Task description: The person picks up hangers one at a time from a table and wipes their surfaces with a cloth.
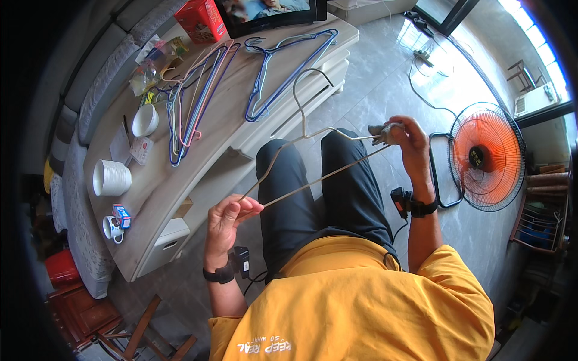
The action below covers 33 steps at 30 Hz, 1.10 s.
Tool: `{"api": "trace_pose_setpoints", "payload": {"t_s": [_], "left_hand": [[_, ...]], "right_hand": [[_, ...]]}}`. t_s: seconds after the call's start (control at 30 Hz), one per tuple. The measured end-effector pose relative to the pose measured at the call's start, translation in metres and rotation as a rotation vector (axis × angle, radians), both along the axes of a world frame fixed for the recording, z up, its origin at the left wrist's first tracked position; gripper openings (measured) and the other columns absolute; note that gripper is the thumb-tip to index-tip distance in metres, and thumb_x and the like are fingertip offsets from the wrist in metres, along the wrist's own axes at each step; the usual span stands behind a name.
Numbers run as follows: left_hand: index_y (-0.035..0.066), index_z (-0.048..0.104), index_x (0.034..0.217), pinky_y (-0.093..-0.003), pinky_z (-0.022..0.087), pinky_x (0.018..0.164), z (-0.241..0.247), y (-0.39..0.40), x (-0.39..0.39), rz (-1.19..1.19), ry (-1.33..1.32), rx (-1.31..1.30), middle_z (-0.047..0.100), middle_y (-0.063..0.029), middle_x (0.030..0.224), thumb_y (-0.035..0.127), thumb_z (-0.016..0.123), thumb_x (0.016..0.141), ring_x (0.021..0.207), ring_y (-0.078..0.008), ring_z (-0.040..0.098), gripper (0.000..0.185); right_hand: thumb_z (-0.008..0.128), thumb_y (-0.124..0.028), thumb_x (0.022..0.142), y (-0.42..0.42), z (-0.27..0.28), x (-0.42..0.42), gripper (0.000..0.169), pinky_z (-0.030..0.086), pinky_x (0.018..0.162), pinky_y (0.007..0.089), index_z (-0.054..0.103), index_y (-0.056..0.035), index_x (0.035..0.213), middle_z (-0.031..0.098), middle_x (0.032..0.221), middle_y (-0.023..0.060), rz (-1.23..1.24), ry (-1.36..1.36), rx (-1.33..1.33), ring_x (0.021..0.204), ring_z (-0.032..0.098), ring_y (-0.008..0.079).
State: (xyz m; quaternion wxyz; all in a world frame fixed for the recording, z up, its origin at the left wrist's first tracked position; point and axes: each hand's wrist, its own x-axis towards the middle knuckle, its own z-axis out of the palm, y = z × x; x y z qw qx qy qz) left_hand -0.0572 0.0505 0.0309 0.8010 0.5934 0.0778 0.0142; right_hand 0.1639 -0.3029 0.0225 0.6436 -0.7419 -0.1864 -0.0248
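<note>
A beige coated wire clothes hanger (316,182) is held across my knees, its hook pointing away from me. My left hand (228,221) grips one end corner of it between thumb and fingers. At the opposite corner, my right hand (408,137) pinches a crumpled grey cloth (386,133) around the hanger's end. On the table beyond my knees, a pile of blue, pink and light-coloured hangers (198,99) lies near the middle. Another group of blue and pale hangers (289,72) rests closer to the screen.
The long table (216,131) also carries white bowls (113,178), a mug (113,228), a red box (201,21), plastic bags and a screen (271,13). An orange floor fan (487,155) stands on the right. Wooden chair parts (140,329) show at lower left.
</note>
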Motion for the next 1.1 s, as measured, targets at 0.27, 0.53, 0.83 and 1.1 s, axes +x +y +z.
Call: {"api": "trace_pose_setpoints", "payload": {"t_s": [0.27,0.53,0.83,1.1], "left_hand": [[-0.001,0.064,0.098,-0.0373,0.055,0.089,-0.004,-0.016,0.006,0.010,-0.030,-0.113,0.067,-0.0140,0.097,0.026,0.052,0.101,0.093,-0.0249,0.068,0.030],[0.000,0.062,0.103,-0.0371,0.052,0.095,-0.009,-0.052,0.019,-0.103,0.008,-0.075,0.068,-0.0125,0.101,0.025,0.049,0.102,0.099,-0.0234,0.067,0.028],[0.000,0.067,0.103,-0.0280,0.049,0.089,-0.009,-0.070,0.044,-0.199,-0.154,0.336,0.066,-0.0068,0.102,0.012,0.056,0.098,0.100,-0.0151,0.062,0.016],[0.001,0.066,0.106,-0.0243,0.049,0.081,0.009,-0.077,0.051,-0.193,-0.148,0.534,0.067,-0.0035,0.098,0.010,0.058,0.097,0.089,-0.0128,0.063,0.015]], "right_hand": [[0.043,-0.025,0.104,-0.003,-0.023,0.004,0.025,0.054,0.090,0.0427,0.052,-0.0059,0.117,0.064,0.112,0.0090,0.141,0.452,0.902,0.100,0.065,0.0229],[0.045,-0.021,0.103,0.024,-0.009,-0.012,0.023,0.053,0.092,0.0405,0.053,-0.0060,0.119,0.064,0.114,0.0092,0.198,0.479,1.004,0.103,0.065,0.0220],[0.055,-0.016,0.099,0.076,0.008,-0.059,0.023,0.055,0.079,0.0297,0.054,-0.0033,0.119,0.064,0.101,0.0051,0.197,0.511,0.859,0.091,0.065,0.0147],[0.059,-0.015,0.098,0.085,0.014,-0.067,0.020,0.048,0.074,0.0202,0.059,-0.0035,0.114,0.060,0.090,-0.0035,0.230,0.408,0.551,0.084,0.055,0.0028]]}}
